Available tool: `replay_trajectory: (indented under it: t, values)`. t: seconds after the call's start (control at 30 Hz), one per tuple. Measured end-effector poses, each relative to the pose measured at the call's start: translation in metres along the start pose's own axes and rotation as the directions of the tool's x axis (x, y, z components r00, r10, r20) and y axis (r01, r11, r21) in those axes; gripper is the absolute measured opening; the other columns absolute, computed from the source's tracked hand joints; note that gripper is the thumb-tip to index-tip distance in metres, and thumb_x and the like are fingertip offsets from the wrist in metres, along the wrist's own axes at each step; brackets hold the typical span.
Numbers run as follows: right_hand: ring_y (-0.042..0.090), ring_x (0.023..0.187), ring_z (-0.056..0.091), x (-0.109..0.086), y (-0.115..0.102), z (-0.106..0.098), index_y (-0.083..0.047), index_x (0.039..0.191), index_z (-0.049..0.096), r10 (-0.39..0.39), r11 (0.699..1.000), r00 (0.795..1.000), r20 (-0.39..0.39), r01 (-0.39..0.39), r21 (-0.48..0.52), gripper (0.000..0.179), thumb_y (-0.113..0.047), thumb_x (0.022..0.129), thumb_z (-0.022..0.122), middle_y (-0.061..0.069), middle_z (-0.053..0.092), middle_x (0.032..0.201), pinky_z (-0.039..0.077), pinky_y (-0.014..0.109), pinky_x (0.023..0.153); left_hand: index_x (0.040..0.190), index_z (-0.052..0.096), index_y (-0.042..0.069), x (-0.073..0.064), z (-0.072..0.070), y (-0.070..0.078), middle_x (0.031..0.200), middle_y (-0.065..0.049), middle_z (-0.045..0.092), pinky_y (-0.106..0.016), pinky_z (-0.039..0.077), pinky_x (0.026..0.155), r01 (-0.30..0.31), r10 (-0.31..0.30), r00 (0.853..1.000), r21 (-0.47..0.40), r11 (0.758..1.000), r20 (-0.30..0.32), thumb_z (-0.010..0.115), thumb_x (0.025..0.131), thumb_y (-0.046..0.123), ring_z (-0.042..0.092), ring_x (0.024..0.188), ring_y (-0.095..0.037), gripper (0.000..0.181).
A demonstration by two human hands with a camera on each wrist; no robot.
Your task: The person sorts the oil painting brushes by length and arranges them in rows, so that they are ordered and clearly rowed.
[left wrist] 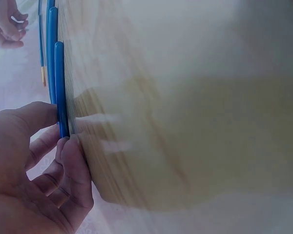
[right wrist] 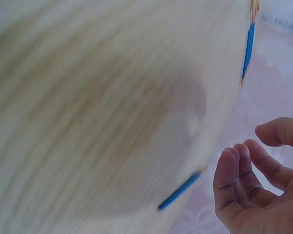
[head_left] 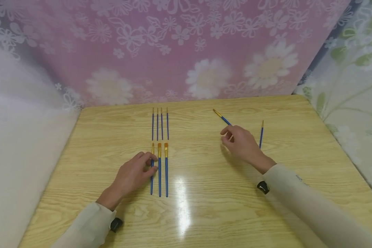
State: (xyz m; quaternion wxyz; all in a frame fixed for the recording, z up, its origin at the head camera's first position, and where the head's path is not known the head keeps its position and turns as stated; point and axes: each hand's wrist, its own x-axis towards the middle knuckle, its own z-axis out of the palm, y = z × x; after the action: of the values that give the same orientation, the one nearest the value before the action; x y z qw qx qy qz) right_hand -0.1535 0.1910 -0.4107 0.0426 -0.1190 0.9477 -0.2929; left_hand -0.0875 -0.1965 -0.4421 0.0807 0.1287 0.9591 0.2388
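In the head view my left hand [head_left: 133, 176] pinches a slim blue-handled paintbrush [head_left: 151, 184], the leftmost of a row. In the left wrist view, thumb and fingertips lie on either side of its handle [left wrist: 60, 78]. Just to its right lie two flat paintbrushes, one [head_left: 159, 177] beside the other [head_left: 166, 177], with gold ferrules and orange bristles. My right hand [head_left: 241, 144] holds nothing, its fingers loosely curved. Near its fingertips a blue paintbrush [head_left: 225, 120] lies slanted on the table; the right wrist view shows this brush [right wrist: 179, 191] apart from the fingers.
Several thin paintbrushes [head_left: 157, 125] stand in an upright row above the flat ones. One more thin brush [head_left: 261, 134] lies right of my right hand, partly hidden by it. The wooden table [head_left: 204, 206] meets a pink floral cloth [head_left: 161, 69] at its far edge.
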Motion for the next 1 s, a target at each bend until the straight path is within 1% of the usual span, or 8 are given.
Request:
replay_trajectory:
  t: [0.13, 0.2, 0.27, 0.4, 0.47, 0.57, 0.73, 1.0]
  values:
    - [0.032, 0.096, 0.071, -0.003, 0.018, -0.018, -0.002, 0.128, 0.072, 0.037, 0.999, 0.999, -0.032, -0.037, 0.002, 0.028, -0.020, 0.110, 0.060, 0.013, 0.073, 0.106, 0.055, 0.051, 0.083, 0.127, 0.070, 0.018, 0.001, 0.000, 0.001, 0.105, 0.000, 0.065, -0.029, 0.045, 0.064, 0.002, -0.002, 1.000, 0.006, 1.000, -0.002, 0.073, 0.105, 0.026, 0.052, 0.079, -0.013, 0.023]
    - [0.035, 0.098, 0.072, -0.004, 0.026, -0.027, -0.001, 0.129, 0.071, 0.055, 0.998, 0.997, -0.050, -0.054, 0.012, 0.029, -0.020, 0.110, 0.060, 0.016, 0.074, 0.108, 0.055, 0.057, 0.093, 0.127, 0.070, 0.018, 0.001, 0.001, 0.001, 0.104, 0.000, 0.064, -0.029, 0.045, 0.064, 0.002, -0.002, 1.000, 0.008, 1.000, -0.005, 0.073, 0.105, 0.026, 0.052, 0.078, -0.013, 0.023]
    - [0.037, 0.101, 0.074, -0.004, 0.035, -0.035, -0.001, 0.131, 0.070, 0.075, 0.997, 0.995, -0.060, -0.074, 0.015, 0.031, -0.022, 0.111, 0.060, 0.017, 0.074, 0.111, 0.055, 0.059, 0.095, 0.127, 0.070, 0.018, 0.001, 0.000, 0.002, 0.104, 0.000, 0.064, -0.029, 0.044, 0.063, 0.004, -0.003, 1.000, 0.007, 1.000, -0.006, 0.073, 0.105, 0.025, 0.052, 0.077, -0.013, 0.023]
    - [0.039, 0.103, 0.073, -0.005, 0.055, -0.044, 0.000, 0.132, 0.069, 0.101, 0.995, 0.993, -0.064, -0.101, 0.000, 0.035, -0.026, 0.111, 0.059, 0.019, 0.074, 0.113, 0.057, 0.052, 0.087, 0.127, 0.070, 0.018, 0.001, 0.000, 0.001, 0.105, 0.000, 0.064, -0.029, 0.044, 0.063, 0.008, -0.008, 1.000, 0.004, 1.000, 0.000, 0.072, 0.106, 0.026, 0.052, 0.077, -0.013, 0.023]
    - [0.038, 0.101, 0.072, -0.005, 0.065, -0.046, 0.000, 0.132, 0.069, 0.110, 0.994, 0.991, -0.070, -0.112, -0.017, 0.035, -0.027, 0.110, 0.060, 0.019, 0.074, 0.112, 0.054, 0.043, 0.075, 0.128, 0.069, 0.018, 0.000, 0.000, 0.001, 0.105, 0.000, 0.064, -0.029, 0.044, 0.063, 0.009, -0.009, 1.000, 0.003, 1.000, 0.004, 0.071, 0.106, 0.026, 0.052, 0.077, -0.013, 0.023]
    - [0.036, 0.099, 0.071, -0.006, 0.078, -0.048, 0.001, 0.130, 0.070, 0.128, 0.991, 0.989, -0.079, -0.131, -0.039, 0.034, -0.026, 0.110, 0.063, 0.019, 0.074, 0.110, 0.049, 0.036, 0.071, 0.128, 0.069, 0.018, 0.000, 0.000, 0.001, 0.106, 0.000, 0.064, -0.029, 0.044, 0.063, 0.009, -0.009, 1.000, 0.002, 1.000, 0.006, 0.072, 0.106, 0.025, 0.051, 0.077, -0.013, 0.023]
    - [0.035, 0.096, 0.069, -0.009, 0.094, -0.051, 0.002, 0.128, 0.069, 0.165, 0.985, 0.983, -0.077, -0.168, -0.041, 0.035, -0.027, 0.109, 0.064, 0.022, 0.072, 0.113, 0.049, 0.035, 0.069, 0.127, 0.069, 0.018, 0.001, 0.000, 0.001, 0.105, 0.000, 0.064, -0.028, 0.044, 0.063, 0.008, -0.008, 1.000, 0.002, 1.000, 0.001, 0.073, 0.105, 0.025, 0.052, 0.077, -0.013, 0.024]
    - [0.034, 0.088, 0.067, -0.011, 0.105, -0.052, 0.005, 0.122, 0.071, 0.157, 0.985, 0.985, -0.077, -0.162, -0.064, 0.034, -0.025, 0.106, 0.067, 0.025, 0.074, 0.108, 0.047, 0.037, 0.071, 0.127, 0.069, 0.018, 0.000, 0.000, 0.000, 0.105, 0.001, 0.064, -0.029, 0.044, 0.063, 0.000, 0.000, 1.000, 0.009, 1.000, -0.004, 0.072, 0.106, 0.026, 0.051, 0.077, -0.012, 0.023]
